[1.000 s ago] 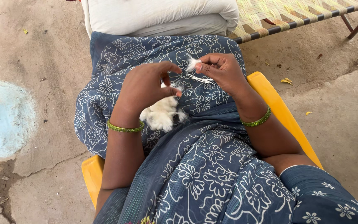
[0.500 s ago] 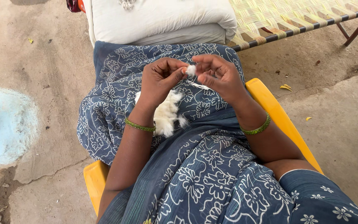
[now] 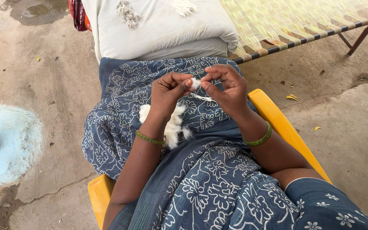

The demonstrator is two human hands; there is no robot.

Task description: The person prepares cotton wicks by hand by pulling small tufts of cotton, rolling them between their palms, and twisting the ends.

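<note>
My left hand (image 3: 169, 91) and my right hand (image 3: 226, 87) meet above my lap and pinch a small tuft of white cotton (image 3: 195, 83) between their fingertips. A thin white twisted strand (image 3: 203, 98) trails from under my right hand. A loose heap of white cotton (image 3: 173, 125) lies on the blue flowered cloth (image 3: 120, 110) over my lap, just below my left wrist. Each wrist carries a green bangle.
I sit on a yellow plastic chair (image 3: 277, 123). Ahead lies a white pillow (image 3: 158, 30) with small cotton pieces (image 3: 128, 12) on it, on a woven cot (image 3: 294, 19). A pale blue patch (image 3: 5, 145) marks the concrete floor at left.
My hands have come closer together and lifted slightly from the lap. The view has tilted up, showing more of the pillow and cot.
</note>
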